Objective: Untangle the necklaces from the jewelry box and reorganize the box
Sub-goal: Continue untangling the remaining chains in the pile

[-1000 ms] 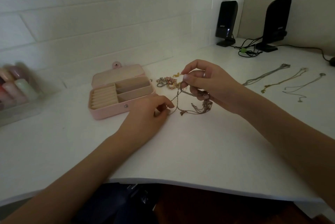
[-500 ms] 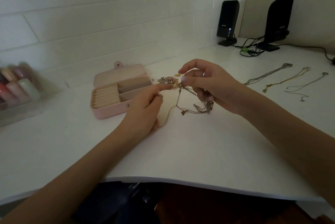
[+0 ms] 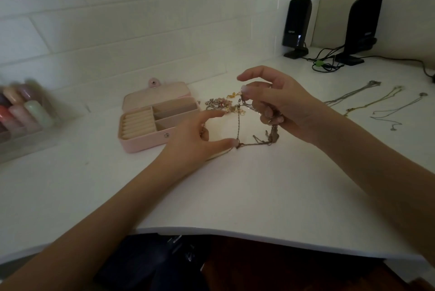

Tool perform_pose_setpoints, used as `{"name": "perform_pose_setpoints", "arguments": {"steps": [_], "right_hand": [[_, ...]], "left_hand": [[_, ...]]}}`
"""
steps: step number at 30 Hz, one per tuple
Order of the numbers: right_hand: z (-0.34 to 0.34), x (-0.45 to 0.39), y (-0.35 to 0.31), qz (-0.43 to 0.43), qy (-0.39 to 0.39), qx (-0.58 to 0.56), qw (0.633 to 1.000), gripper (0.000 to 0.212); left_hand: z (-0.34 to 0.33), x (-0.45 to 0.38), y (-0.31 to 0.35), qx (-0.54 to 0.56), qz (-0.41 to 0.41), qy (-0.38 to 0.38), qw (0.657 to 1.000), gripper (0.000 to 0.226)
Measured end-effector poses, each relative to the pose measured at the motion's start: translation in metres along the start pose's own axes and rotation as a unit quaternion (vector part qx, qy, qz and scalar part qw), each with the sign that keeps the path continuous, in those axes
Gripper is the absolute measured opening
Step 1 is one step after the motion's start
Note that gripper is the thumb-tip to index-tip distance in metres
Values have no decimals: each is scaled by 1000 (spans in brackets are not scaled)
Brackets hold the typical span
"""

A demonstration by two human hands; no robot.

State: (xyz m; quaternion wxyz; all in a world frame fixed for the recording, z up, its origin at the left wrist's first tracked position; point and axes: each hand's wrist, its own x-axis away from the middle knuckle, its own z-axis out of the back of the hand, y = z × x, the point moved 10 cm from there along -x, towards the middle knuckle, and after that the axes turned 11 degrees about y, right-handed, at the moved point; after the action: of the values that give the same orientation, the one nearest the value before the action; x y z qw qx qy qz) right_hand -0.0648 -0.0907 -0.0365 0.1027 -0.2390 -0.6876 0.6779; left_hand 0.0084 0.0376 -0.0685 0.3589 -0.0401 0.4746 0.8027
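Left hand (image 3: 191,140), lately pinching, now spreads thumb and forefinger along the chain (image 3: 238,126); right hand (image 3: 277,107) grips the tangle, loosening it.

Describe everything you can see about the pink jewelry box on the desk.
The pink jewelry box is a small rounded rectangular case, leather-like by its look, lying open on the white desk with its lid tipped back toward the wall. A snap tab sticks up from the lid and a metal stud sits on the front wall. The beige lining has ring rolls on the left and long divided compartments on the right, which look empty. The left hand overlaps its right front corner; whether they touch is unclear.
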Motion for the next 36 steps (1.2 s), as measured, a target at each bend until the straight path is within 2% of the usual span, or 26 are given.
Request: {"name": "perform_pose_setpoints", "arguments": {"steps": [7,12,17,19,21,23,25,28,31,36], "right_hand": [[-11,5,-5,13,-44,-18,999,25],[-6,4,-13,26,-35,-47,998,19],[13,-3,-15,26,19,-54,998,14],[17,-3,-18,63,37,26,997,11],[14,-1,-26,145,37,172,974,8],[4,1,-22,212,15,333,919,9],[-1,-1,-9,229,0,484,845,15],[-1,-2,8,206,-19,580,788,10],[-1,-3,13,190,-15,591,784,12],[-10,-3,28,129,-25,529,838,37]], "left_hand": [[-8,-7,-2,-35,23,17,999,53],[-3,-9,-10,3,42,48,998,6],[1,-9,-13,100,82,48,990,29],[0,-9,-19,134,109,50,984,34],[-1,-10,-25,160,139,48,976,34],[-1,-11,-30,168,158,49,972,33],[1,-11,-30,170,160,52,971,32],[1,-11,-29,166,150,54,973,29],[3,-12,-27,154,141,62,976,25],[1,-11,-20,159,118,56,979,22]]}}
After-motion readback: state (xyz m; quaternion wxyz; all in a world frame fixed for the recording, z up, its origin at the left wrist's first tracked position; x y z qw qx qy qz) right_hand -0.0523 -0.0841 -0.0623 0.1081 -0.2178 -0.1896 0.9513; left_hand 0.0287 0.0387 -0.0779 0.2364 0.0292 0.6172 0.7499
